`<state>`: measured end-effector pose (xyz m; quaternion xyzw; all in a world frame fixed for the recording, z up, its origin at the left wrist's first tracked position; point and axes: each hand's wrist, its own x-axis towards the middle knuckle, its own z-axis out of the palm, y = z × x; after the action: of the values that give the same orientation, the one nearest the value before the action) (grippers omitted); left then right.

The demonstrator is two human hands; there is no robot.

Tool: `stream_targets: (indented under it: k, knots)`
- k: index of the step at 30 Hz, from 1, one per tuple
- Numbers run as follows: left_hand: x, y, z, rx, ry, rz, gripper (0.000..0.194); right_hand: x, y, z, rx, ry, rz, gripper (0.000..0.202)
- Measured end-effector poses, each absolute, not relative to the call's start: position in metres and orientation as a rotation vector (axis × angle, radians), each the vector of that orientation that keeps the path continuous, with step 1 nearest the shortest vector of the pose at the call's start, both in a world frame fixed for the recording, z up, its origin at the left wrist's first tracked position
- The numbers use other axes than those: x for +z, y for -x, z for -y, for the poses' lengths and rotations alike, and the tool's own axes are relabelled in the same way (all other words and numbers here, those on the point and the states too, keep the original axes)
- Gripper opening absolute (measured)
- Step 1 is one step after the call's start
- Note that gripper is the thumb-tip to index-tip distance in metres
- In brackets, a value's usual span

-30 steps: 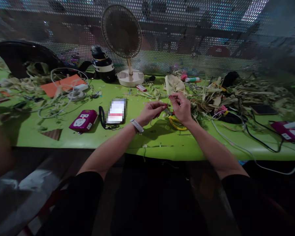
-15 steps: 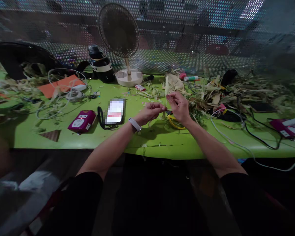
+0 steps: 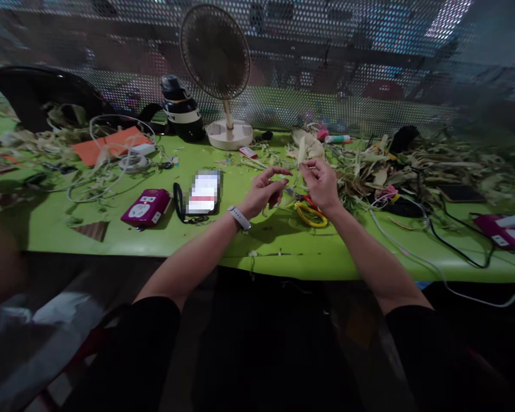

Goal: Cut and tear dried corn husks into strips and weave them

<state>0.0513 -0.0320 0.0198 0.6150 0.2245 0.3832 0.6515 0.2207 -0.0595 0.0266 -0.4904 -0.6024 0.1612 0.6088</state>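
Note:
My right hand (image 3: 321,183) pinches a pale, flat strip of dried leaf or husk (image 3: 301,150) between thumb and fingertips; the strip stands up above the fingers. To its left, my left hand (image 3: 266,191) is in the air over the table, thumb and forefinger apart and nothing visible between them. Just below the right hand lies a tool with yellow loop handles (image 3: 311,217) and some red on it, partly covered by the hand. A heap of dry, stringy plant strips (image 3: 369,166) spreads out right of my right hand.
A phone (image 3: 203,191) and a purple power socket (image 3: 146,208) lie left of my hands on the green table (image 3: 197,243). Behind stand a fan (image 3: 229,134) and a black bottle (image 3: 182,111). Cables (image 3: 412,254) cross the right side. Another person's arm (image 3: 0,252) shows at far left.
My left hand has drawn back from my right, and its pinched fingers have spread. The right hand keeps the strip. The whole view has shifted slightly.

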Motion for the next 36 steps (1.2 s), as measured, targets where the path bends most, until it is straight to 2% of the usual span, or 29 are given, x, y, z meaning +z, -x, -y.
stream_targets:
  k: [5, 20, 36]
  knots:
    - [0.019, -0.052, 0.034, 0.907, -1.486, -0.561, 0.036, 0.022, -0.220, 0.056, 0.400, 1.138, 1.411, 0.033]
    - [0.015, -0.051, 0.030, 0.917, -1.555, -0.569, 0.038, 0.023, -0.214, 0.059, 0.382, 1.072, 1.338, 0.039]
    - [0.016, -0.054, 0.029, 0.790, -1.292, -0.526, 0.022, 0.024, -0.211, 0.066, 0.246, 1.081, 1.459, 0.036]
